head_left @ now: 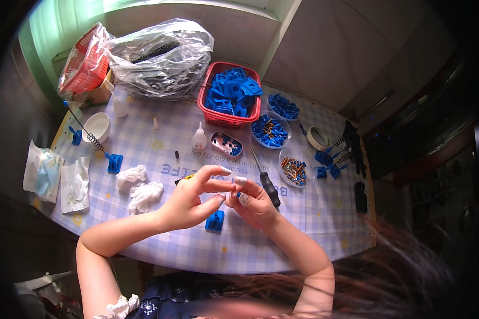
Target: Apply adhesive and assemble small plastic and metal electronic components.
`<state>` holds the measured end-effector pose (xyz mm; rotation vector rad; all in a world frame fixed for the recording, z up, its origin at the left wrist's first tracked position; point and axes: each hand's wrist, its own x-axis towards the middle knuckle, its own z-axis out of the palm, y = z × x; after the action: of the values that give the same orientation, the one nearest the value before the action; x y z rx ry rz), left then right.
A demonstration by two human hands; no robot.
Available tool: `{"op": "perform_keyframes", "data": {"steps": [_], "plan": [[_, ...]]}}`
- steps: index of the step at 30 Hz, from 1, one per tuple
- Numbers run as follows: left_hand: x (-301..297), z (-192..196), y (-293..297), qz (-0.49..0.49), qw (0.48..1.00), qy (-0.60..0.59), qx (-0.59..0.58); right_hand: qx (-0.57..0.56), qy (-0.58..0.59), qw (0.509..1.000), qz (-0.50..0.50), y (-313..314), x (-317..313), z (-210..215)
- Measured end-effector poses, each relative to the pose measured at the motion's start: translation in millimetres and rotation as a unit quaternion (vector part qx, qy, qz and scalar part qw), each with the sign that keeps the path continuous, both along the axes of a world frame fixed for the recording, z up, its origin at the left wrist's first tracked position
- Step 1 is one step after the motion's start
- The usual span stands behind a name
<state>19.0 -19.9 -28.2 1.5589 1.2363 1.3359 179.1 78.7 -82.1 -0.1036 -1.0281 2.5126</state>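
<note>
My left hand (194, 198) is raised over the table's middle, thumb and forefinger apart. Another of its fingers reaches across to the fingertips of my right hand (255, 204). My right hand is closed in a pinch, and a bit of a small blue piece (239, 195) shows between its fingers; most of it is hidden. Pale coverings wrap several fingertips on both hands. Just below them a blue plastic block (214, 221) lies on the cloth. Beside my right hand rests a black-handled screwdriver (269, 188). Something yellow (184, 179) pokes out behind my left hand.
Beyond my hands stand a red basket (203, 106) of blue parts, bowls of blue pieces (271, 131) and brass-coloured screws (294, 169), an oval tin (226, 143) and a squeeze bottle (199, 139). Crumpled tissues (143, 195) lie left; a tape roll (318, 138) lies right.
</note>
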Motion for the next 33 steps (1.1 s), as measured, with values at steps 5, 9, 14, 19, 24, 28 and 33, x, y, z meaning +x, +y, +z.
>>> {"op": "perform_keyframes", "data": {"steps": [5, 9, 14, 19, 24, 28, 33], "plan": [[-11, 16, 5, 0.079, 0.994, 0.078, -0.010, 0.004, -0.033, 0.999, -0.025, 6, 2, 4], [-32, 21, 3, 0.144, 0.915, 0.372, 0.062, 0.047, -0.067, 0.995, -0.055, 9, -2, 1], [-38, -7, -8, 0.159, 0.847, 0.505, 0.039, 0.138, -0.132, 0.980, -0.062, 10, -3, -4], [-31, -27, -5, 0.167, 0.818, 0.550, 0.026, 0.131, -0.109, 0.983, -0.064, 10, -5, -5], [-32, -45, 1, 0.204, 0.797, 0.559, 0.098, 0.131, -0.122, 0.981, -0.074, 7, -7, -2], [-31, -42, -3, 0.193, 0.830, 0.522, 0.041, 0.138, -0.126, 0.980, -0.070, 7, -5, -1], [-33, -40, -7, 0.200, 0.855, 0.476, 0.043, 0.132, -0.125, 0.981, -0.073, 6, -5, -2]]}}
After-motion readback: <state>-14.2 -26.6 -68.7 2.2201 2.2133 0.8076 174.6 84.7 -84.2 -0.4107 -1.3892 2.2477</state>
